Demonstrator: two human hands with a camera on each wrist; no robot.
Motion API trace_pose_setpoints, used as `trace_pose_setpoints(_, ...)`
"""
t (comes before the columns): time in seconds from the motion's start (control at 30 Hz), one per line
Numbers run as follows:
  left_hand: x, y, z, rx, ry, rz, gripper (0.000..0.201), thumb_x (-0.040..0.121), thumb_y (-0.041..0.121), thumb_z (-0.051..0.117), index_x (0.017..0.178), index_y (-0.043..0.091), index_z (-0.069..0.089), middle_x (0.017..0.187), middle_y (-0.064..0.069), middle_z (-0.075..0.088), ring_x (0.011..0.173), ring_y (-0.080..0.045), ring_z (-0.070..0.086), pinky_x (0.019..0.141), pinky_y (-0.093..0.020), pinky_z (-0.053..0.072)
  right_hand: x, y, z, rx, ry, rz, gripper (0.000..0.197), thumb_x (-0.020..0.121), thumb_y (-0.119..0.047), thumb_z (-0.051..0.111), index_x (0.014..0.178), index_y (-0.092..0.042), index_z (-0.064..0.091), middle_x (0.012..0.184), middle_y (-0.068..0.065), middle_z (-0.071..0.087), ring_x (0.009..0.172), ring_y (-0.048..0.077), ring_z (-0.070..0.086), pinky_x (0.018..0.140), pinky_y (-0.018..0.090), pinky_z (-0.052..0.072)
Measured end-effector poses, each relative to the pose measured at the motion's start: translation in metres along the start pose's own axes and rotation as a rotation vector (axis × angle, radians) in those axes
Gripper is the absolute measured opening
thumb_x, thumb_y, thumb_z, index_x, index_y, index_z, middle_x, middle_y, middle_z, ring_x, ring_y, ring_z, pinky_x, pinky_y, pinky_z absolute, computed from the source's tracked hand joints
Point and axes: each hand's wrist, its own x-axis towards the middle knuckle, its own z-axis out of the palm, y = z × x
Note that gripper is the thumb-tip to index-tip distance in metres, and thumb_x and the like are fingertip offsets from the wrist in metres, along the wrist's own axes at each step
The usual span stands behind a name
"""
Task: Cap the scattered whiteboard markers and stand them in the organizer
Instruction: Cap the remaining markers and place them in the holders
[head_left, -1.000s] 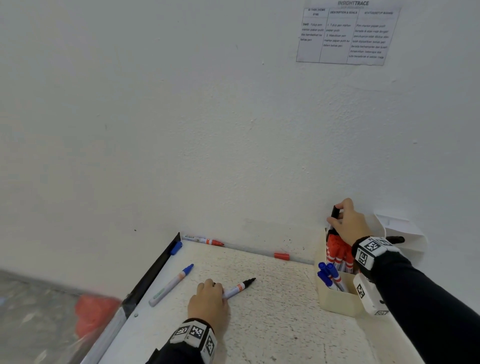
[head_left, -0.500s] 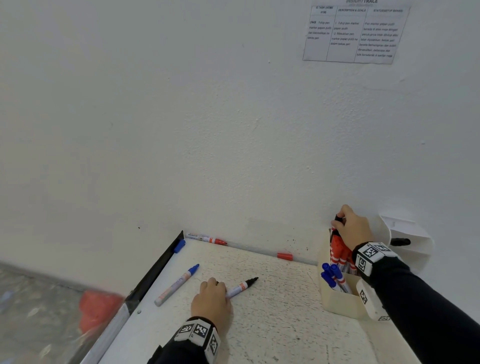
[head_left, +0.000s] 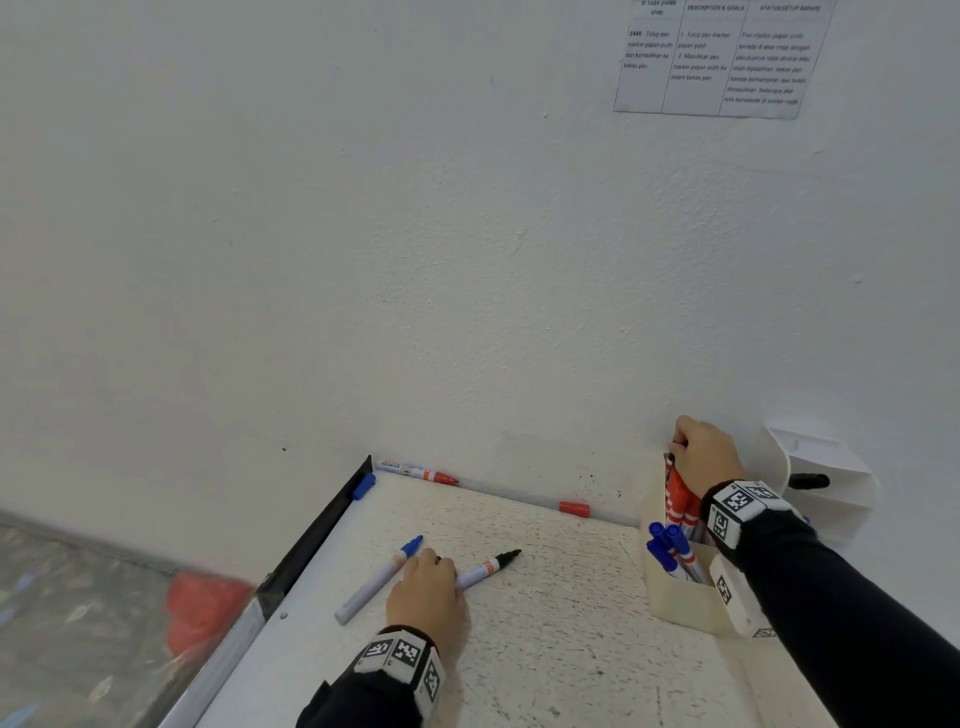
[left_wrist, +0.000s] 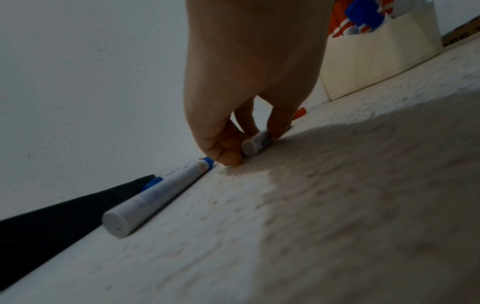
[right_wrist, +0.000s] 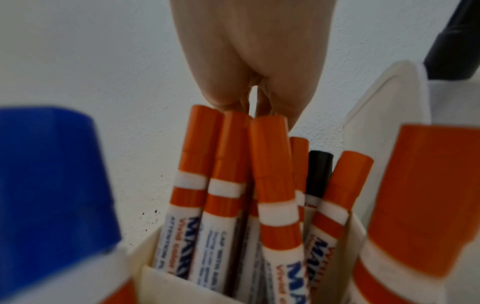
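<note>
An uncapped black marker (head_left: 488, 566) lies on the white table (head_left: 571, 649). My left hand (head_left: 439, 566) pinches its rear end (left_wrist: 253, 144) between thumb and fingers. An uncapped blue marker (head_left: 379, 579) lies just to its left. By the wall are an uncapped red marker (head_left: 421, 472), a blue cap (head_left: 363, 486) and a red cap (head_left: 574, 508). The cream organizer (head_left: 685, 603) holds capped red markers (right_wrist: 272, 174) and blue markers (head_left: 667, 545). My right hand (head_left: 680, 447) is curled over its back compartment, pinching a black-capped marker (head_left: 671, 459) that is mostly hidden.
A folded white paper box (head_left: 821, 478) with a black marker (head_left: 808, 480) in it stands right of the organizer, against the wall. The table's black left edge (head_left: 311, 540) drops to the floor, where a red object (head_left: 202, 608) lies. A printed sheet (head_left: 722, 57) hangs on the wall.
My right hand has gone down with the black-capped marker, which has sunk among the red ones. The left hand has stayed on the uncapped black marker.
</note>
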Motion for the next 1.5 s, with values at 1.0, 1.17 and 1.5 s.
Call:
trace_pose_setpoints(1.0,-0.001,0.002,0.001,0.050,-0.017,0.018,0.030,0.097,0.028,0.035,0.122,0.016,0.048,0.127,-0.002,0.046,0.117,-0.018,0.042,0.100,-0.029,0.040,0.001,-0.008,-0.018,-0.325,-0.263,0.014,0.013,0.095,-0.016,0.035,0.090,-0.016,0.047,0.092,0.008,0.058,0.079,0.023,0.052,0.072,0.030,0.040)
trace_pose_setpoints(1.17,0.001,-0.001,0.002,0.047,-0.013,0.027,0.031,0.098,0.026,0.034,0.123,0.016,0.047,0.127,-0.001,0.046,0.117,-0.017,0.042,0.099,-0.027,0.039,-0.002,-0.009,-0.018,-0.335,-0.260,0.007,0.013,0.096,-0.017,0.037,0.095,-0.014,0.050,0.100,0.011,0.061,0.079,0.022,0.052,0.074,0.029,0.042)
trace_pose_setpoints(1.5,0.002,-0.001,-0.004,-0.009,-0.006,-0.021,0.025,0.096,0.021,0.034,0.116,0.014,0.046,0.118,-0.002,0.050,0.109,-0.017,0.046,0.094,-0.027,0.039,-0.008,-0.008,-0.019,-0.389,-0.277,-0.001,0.022,0.096,-0.019,0.037,0.114,-0.010,0.046,0.107,0.013,0.060,0.082,0.024,0.051,0.078,0.030,0.042)
